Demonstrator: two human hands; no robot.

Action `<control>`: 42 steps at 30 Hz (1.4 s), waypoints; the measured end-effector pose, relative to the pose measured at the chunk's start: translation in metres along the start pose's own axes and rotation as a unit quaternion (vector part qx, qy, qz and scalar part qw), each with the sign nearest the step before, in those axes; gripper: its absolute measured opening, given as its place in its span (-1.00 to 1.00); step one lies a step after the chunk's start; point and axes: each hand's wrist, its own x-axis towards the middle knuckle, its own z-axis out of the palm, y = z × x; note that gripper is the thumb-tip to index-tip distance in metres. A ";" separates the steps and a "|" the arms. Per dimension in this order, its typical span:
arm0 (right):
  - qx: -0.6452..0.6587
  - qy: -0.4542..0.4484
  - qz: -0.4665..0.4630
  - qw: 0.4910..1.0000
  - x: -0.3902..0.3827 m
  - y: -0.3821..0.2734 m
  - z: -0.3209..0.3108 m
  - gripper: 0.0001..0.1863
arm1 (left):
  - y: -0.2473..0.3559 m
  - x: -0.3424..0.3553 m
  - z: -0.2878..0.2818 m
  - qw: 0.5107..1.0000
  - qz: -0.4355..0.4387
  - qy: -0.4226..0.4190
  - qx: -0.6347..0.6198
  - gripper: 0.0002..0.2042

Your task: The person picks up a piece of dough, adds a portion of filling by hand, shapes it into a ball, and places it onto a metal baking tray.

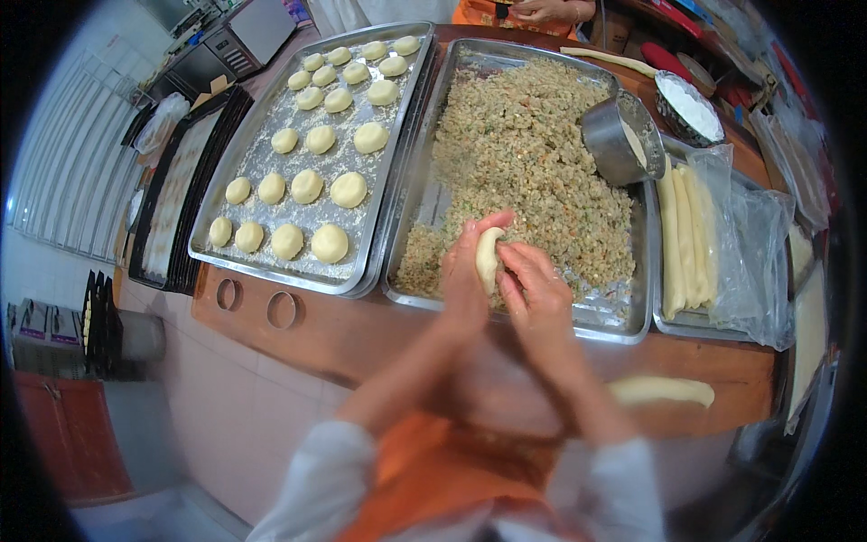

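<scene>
My left hand (467, 262) and my right hand (533, 280) hold a pale piece of dough (489, 253) between them, over the lower part of a steel tray of crumbly mixed filling (533, 126). The left hand cups the piece from the left, and the right hand's fingers press on it from the right. To the left, a floured steel tray (217, 200) carries several rounded dough pieces (330, 243). A steel cylindrical container (614, 135) leans in the filling at upper right.
Two metal rings (281, 309) and a long dough roll (666, 390) lie on the wooden table (244, 330). Dough logs (686, 235) under plastic and a bowl of white powder (688, 107) are at right, stacked dark trays (163, 226) at left. Another person's hands (537, 11) show at the top.
</scene>
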 end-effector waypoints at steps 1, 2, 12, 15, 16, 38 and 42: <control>0.001 -0.010 0.005 1.000 0.000 -0.001 -0.001 -0.68 | -0.002 0.002 0.004 0.999 0.013 0.040 -0.003 -0.65; 0.003 0.003 -0.002 1.000 -0.001 0.000 0.002 -0.68 | -0.003 0.003 0.006 0.997 0.026 0.079 -0.006 -0.66; 0.113 0.018 0.096 0.989 -0.004 0.009 0.004 -0.75 | 0.002 -0.011 0.005 0.994 0.067 0.051 0.066 -0.74; 0.180 -0.003 0.156 0.971 -0.006 0.006 0.003 -0.77 | -0.004 -0.007 0.005 0.991 0.096 0.061 0.067 -0.70; 0.174 -0.008 0.145 0.974 -0.006 0.002 0.004 -0.77 | -0.012 -0.005 -0.003 0.994 0.079 0.054 0.055 -0.67; 0.262 -0.132 0.250 0.923 0.020 0.007 -0.006 -0.48 | 0.005 -0.004 -0.016 0.947 -0.207 -0.113 -0.218 -0.73; 0.250 -0.107 0.221 0.937 0.016 0.013 0.001 -0.42 | 0.002 -0.005 -0.022 0.951 -0.203 -0.134 -0.191 -0.75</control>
